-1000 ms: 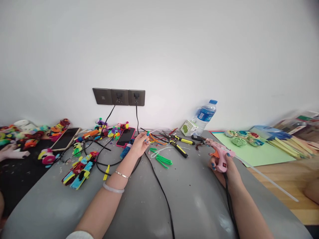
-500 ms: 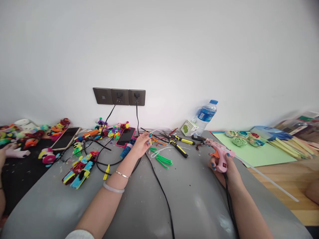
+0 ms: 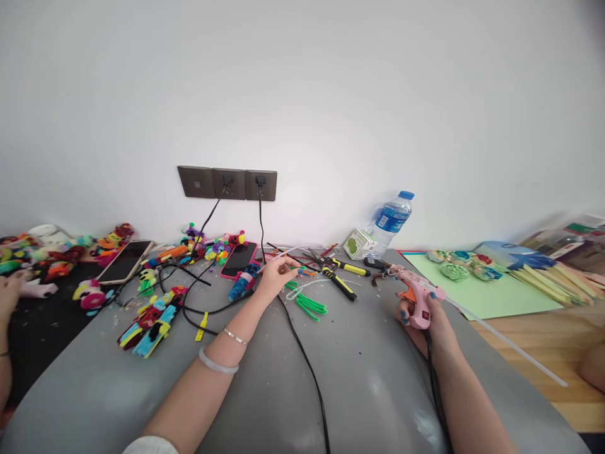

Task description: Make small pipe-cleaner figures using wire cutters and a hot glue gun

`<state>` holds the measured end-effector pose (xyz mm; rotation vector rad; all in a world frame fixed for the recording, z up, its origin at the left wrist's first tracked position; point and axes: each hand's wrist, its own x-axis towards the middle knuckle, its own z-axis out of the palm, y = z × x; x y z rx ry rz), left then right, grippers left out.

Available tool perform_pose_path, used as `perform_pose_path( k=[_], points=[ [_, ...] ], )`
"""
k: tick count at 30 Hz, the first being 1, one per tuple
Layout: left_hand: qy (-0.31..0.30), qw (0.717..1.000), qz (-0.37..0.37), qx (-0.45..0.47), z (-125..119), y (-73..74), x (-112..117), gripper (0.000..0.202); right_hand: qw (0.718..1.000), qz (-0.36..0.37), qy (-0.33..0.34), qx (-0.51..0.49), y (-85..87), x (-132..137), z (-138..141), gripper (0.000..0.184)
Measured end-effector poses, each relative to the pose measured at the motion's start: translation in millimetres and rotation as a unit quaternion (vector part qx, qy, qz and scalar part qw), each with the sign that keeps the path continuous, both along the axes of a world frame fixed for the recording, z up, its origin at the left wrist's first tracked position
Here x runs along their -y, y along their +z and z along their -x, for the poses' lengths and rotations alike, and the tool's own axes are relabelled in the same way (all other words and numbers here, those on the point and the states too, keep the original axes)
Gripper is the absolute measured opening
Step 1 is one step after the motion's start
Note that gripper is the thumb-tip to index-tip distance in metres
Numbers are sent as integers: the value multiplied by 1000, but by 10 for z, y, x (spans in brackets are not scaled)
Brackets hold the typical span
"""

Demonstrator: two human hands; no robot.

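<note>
My right hand is wrapped round a pink hot glue gun, with fingers at its orange trigger. A long clear glue stick sticks out of its back end. My left hand reaches to the back of the grey table, thumb and fingertips pinched together. What lies between those fingertips is too small to make out. Small orange pieces lie by the fingertips, and folded green pipe cleaners lie just in front. Yellow-and-black pliers rest to the right of this hand.
Pipe-cleaner figures and a pink-cased phone lie on the left. Black cords run from the wall sockets over the table. A water bottle leans by a small box. At far left is another person's hand.
My left hand has moved slightly right and down, its fingertips lowered to the small pieces on the table. My right hand and the glue gun have hardly moved.
</note>
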<state>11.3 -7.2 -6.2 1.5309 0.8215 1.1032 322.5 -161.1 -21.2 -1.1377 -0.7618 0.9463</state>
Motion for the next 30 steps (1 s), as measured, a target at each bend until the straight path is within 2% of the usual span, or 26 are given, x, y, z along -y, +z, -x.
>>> perform_pose_path(
  k=[5,12,18,30],
  points=[
    [-12,996,-80,-35,-18,11,43,11,1000,1,-4,1,19,11,22,46],
    [-6,992,-125,-29,-14,58,77,10,1000,18,-12,1,36,8,25,47],
    [7,993,-120,-6,-7,43,69,7,1000,17,-21,17,78,19,70,49],
    [2,992,-124,-23,-10,76,90,11,1000,11,-10,15,49,6,36,48]
  ],
)
